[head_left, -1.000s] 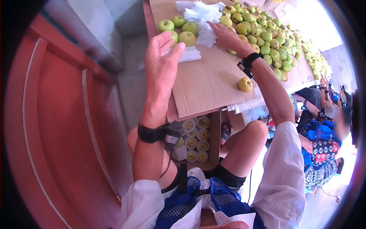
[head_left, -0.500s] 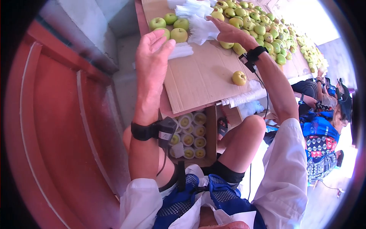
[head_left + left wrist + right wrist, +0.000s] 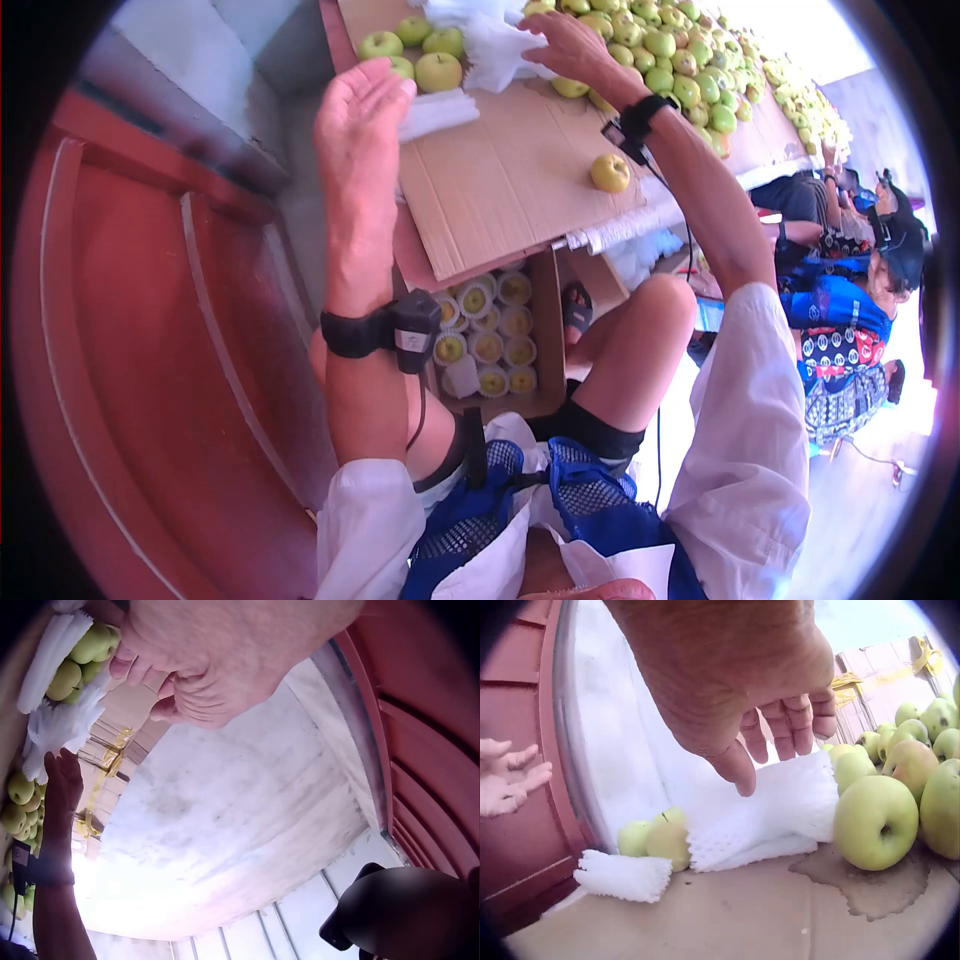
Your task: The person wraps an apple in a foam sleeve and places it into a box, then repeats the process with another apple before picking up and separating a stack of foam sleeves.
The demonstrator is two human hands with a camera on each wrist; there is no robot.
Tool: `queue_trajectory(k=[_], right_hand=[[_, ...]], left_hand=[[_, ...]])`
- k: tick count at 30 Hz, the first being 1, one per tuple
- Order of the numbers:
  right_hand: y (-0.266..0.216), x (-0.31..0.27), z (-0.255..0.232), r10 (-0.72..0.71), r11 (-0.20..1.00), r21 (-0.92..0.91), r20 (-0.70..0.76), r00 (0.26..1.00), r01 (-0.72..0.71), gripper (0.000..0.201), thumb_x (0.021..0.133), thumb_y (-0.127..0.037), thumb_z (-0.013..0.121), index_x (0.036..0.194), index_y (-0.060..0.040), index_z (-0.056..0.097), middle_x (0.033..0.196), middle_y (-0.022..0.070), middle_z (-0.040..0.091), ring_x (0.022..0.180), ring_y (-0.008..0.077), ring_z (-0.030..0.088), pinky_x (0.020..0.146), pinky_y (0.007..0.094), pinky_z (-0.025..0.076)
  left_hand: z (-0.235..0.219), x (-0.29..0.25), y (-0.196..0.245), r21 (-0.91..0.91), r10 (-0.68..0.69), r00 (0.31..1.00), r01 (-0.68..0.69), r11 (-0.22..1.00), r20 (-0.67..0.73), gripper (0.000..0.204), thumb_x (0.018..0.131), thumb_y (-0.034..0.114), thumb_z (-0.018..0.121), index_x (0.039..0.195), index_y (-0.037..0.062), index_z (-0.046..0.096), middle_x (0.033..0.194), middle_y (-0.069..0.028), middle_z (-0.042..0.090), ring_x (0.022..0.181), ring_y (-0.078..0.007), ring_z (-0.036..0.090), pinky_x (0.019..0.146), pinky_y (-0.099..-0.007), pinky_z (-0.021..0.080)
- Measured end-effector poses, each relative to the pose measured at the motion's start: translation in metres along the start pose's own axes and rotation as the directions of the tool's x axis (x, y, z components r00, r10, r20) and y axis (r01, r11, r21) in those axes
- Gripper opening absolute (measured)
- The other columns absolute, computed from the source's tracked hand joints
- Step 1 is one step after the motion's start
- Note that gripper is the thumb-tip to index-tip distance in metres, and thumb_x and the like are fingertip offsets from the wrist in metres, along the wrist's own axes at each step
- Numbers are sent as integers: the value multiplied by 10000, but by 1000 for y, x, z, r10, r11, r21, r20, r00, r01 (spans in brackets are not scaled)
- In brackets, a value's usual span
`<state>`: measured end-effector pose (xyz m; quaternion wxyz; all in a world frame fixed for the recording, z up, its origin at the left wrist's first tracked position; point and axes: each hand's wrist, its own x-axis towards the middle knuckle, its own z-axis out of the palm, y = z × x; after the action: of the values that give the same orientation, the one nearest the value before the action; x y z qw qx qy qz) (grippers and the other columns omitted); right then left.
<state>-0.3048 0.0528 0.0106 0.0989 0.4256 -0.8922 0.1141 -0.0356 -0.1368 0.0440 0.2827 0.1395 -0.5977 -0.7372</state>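
My left hand (image 3: 362,115), fingers loosely bent and holding nothing, hovers by the near-left edge of the cardboard-covered table. Just past its fingertips is a small cluster of green apples (image 3: 438,72), with a flat stack of white foam net sleeves (image 3: 440,113) in front of them. My right hand (image 3: 580,52) reaches over a looser pile of foam net sleeves (image 3: 495,55). In the right wrist view its relaxed fingers and thumb hang close above the foam sleeves (image 3: 780,802), with nothing gripped. A green apple (image 3: 876,823) sits beside that pile.
A large heap of apples (image 3: 690,65) covers the table's right side; one yellowish apple (image 3: 610,173) lies alone near the front edge. Below, between the knees, a cardboard box (image 3: 546,310) holds sleeved apples. A red door (image 3: 130,330) stands at left, other people (image 3: 845,300) at right.
The whole scene has slid left and upward in the head view. My right hand has shifted slightly over the foam pile, its fingers a little more spread. My left hand stays near the apple cluster.
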Motion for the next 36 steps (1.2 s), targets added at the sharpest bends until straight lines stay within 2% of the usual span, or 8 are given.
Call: queue_trajectory(k=[1,2,5,13,17,21,31,36], right_hand=[[-1,-2,3,-29,999,-25,-3,1000,29,394,891,-311,694,1207,-77,674,1100,85,715,1017,231,670,910,345,507],[-16,-6,-16,-20,989,145,29,999,15,366,845,-174,651,1170,-5,645,1020,236,689,964,400,668,855,469,525],[-13,-1,-10,103,962,258,-40,994,-89,330,853,-157,631,1136,5,685,1041,238,698,981,395,666,862,465,522],[-19,-10,-53,377,803,510,-35,926,-308,351,961,-232,587,1160,49,657,903,127,686,806,197,655,708,361,529],[3,2,-40,295,693,718,-207,933,-60,399,948,-250,652,1235,26,647,998,154,714,898,205,661,826,313,520],[-70,-50,-88,354,500,843,9,935,-197,356,962,-313,676,1156,-14,685,923,-44,638,846,45,555,754,214,438],[-143,-123,-63,355,131,964,171,919,-230,241,944,-236,712,1120,-71,705,880,-101,644,742,-2,478,655,188,358],[-140,-141,-50,476,286,953,-49,878,-102,251,944,-263,713,1074,-52,668,919,-28,666,824,45,569,682,216,410]], left_hand=[[0,-1,1,-4,-7,1000,7,1000,8,428,914,176,716,1265,-36,594,1217,-102,624,992,-140,574,903,-279,461],[-1,0,1,-5,-12,1000,12,1000,7,432,915,194,719,1267,-25,600,1218,-97,626,991,-143,573,917,-291,458],[-1,-2,7,5,-29,999,29,1000,-30,425,913,178,722,1266,-25,601,1216,-99,627,988,-140,571,911,-285,460],[-2,1,0,-30,-21,1000,21,999,-17,388,917,139,714,1254,-22,607,1220,-100,634,1046,-139,586,890,-270,463],[2,2,-2,-37,-38,999,38,999,11,351,923,136,702,1231,-12,623,1204,-101,652,1056,-139,598,881,-272,466],[5,2,-4,-11,-30,990,32,999,138,387,932,199,698,1246,-15,622,1209,-93,661,1101,-140,597,892,-278,462],[29,-21,-5,108,-190,921,162,981,340,429,885,166,732,1231,-67,631,1151,-120,705,1039,-161,660,916,-283,502],[38,-30,-15,179,-102,969,62,982,224,339,873,141,726,1169,-19,683,1047,-89,740,944,-139,674,858,-290,518]])
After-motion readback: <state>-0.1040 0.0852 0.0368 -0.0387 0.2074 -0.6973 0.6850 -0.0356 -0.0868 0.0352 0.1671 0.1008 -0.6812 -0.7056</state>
